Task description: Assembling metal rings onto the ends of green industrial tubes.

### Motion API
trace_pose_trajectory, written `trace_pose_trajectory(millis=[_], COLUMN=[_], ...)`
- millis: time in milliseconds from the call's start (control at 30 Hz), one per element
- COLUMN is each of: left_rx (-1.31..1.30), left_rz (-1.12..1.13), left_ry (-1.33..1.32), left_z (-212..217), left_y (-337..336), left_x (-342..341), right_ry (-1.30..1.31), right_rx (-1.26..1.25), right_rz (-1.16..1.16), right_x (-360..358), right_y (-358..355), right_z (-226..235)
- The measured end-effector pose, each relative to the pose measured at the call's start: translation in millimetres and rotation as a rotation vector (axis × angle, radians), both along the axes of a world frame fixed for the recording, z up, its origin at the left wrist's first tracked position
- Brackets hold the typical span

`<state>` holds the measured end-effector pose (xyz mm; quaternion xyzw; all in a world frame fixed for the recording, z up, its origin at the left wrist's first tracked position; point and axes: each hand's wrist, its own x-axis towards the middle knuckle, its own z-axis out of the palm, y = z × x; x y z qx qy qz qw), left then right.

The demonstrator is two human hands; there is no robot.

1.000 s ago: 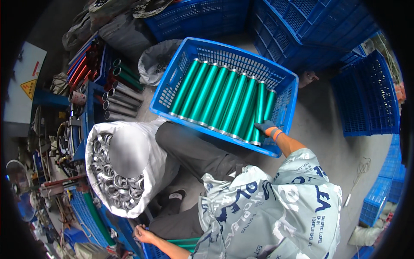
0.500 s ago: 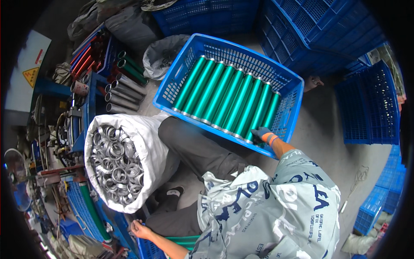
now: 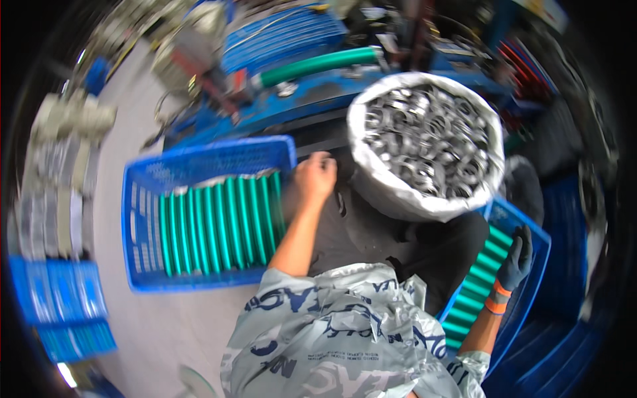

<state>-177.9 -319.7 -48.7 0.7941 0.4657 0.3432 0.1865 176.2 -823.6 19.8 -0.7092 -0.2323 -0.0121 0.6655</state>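
My bare left hand (image 3: 316, 175) hovers between a blue crate (image 3: 209, 147) and a white sack (image 3: 359, 132), its fingers curled inward; what they hold, if anything, I cannot make out. Side by side in that left crate lies a row of shiny green tubes (image 3: 211, 225). Many loose silver metal rings (image 3: 431, 136) fill the sack. On my right, my gloved right hand (image 3: 516, 260), dark with an orange cuff, has its fingers stretched out over another blue crate (image 3: 541, 249). More green tubes (image 3: 479, 282) lie there beside the hand, partly hidden by my arm.
Beyond the sack a blue workbench (image 3: 282, 103) carries one long green tube (image 3: 318, 66). Red and blue tubes (image 3: 524, 66) stand at the far right. Blue crates (image 3: 66, 292) are stacked at the left edge. My knees flank the sack; the surroundings are motion-blurred.
The view has swung left, bringing the left crate of green tubes into full sight. My left hand has risen from beside my knee to that crate's near corner. My right hand stays by the right crate.
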Motion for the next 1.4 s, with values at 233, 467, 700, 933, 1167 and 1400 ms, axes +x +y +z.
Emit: trace_pose_trajectory(millis=[233,467,700,933,1167,1400], left_rx=[0.125,-0.493,-1.137,-1.234,-0.7,-0.207], left_rz=[-0.018,0.707,0.745,0.581,0.408,0.095], left_ry=[-0.448,-0.03,0.297,-0.057,-0.754,-0.144], left_z=[4,-206,-259,-187,-124,133], left_y=[-44,25,-24,-16,-26,32], left_x=[-55,-252,-294,-266,-240,-158], right_ry=[-0.678,-0.897,-0.723,-0.473,-0.677,0.287], right_rx=[-0.676,-0.904,-1.049,-0.912,-0.907,0.046], right_rz=[0.337,0.514,0.769,0.864,0.656,0.616], right_x=[-60,-88,-98,-56,-53,-62], right_y=[250,287,260,226,204,221], right_z=[58,10,62,59,78,62])
